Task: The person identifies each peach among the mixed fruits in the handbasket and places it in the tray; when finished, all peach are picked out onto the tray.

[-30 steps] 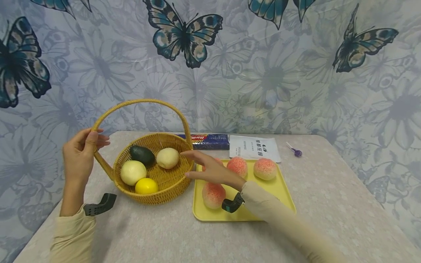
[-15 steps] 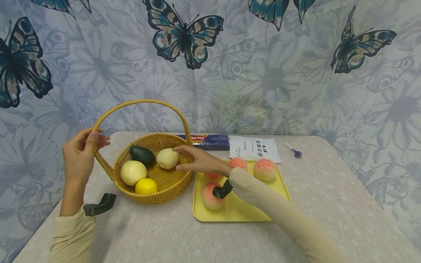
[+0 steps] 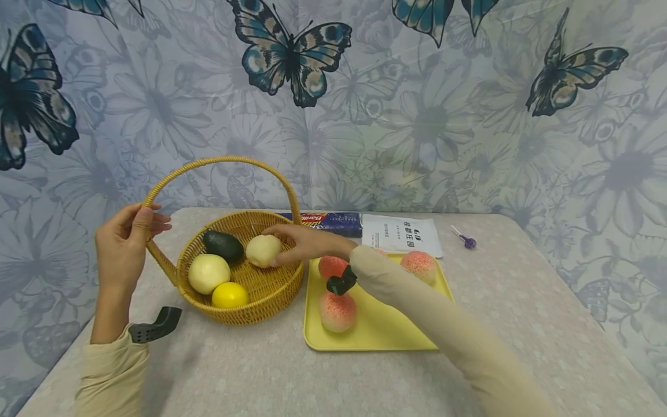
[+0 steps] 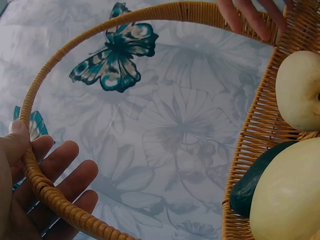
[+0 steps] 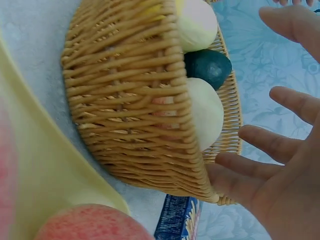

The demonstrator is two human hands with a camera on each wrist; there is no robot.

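Your left hand (image 3: 121, 246) is gripping the basket (image 3: 241, 301) by its handle (image 3: 219, 163) at the handle's 9 o'clock end, thumb in front and fingers (image 4: 65, 172) curled loosely behind the wicker hoop. Your right hand (image 3: 299, 243) is reaching over the basket's 3 o'clock rim with fingers (image 5: 280, 145) spread and straight; the thumb and fingertips are touching or nearly touching the pale apple (image 3: 263, 250), and you cannot tell whether a grip is closing on it. The basket is sitting at the table's (image 3: 521, 324) 9 o'clock side, holding four items: that pale apple at its 1 o'clock, an avocado (image 3: 224, 245) at 11 o'clock, a second pale apple (image 3: 208, 273) at 8 o'clock, and a lemon (image 3: 230, 295) at 6 o'clock. A yellow tray (image 3: 385, 333) is lying just beside the basket at its 3 o'clock, carrying peaches: one (image 3: 337, 311) at the tray's 8 o'clock, one (image 3: 332, 266) at 10 o'clock, one (image 3: 418, 262) at 1 o'clock. A blue packet (image 3: 328, 220) and a white pouch (image 3: 402, 234) are lying at the tray's 12 o'clock, and a purple lollipop (image 3: 467, 240) at its 2 o'clock. A butterfly curtain (image 3: 417, 116) is hanging behind the table.
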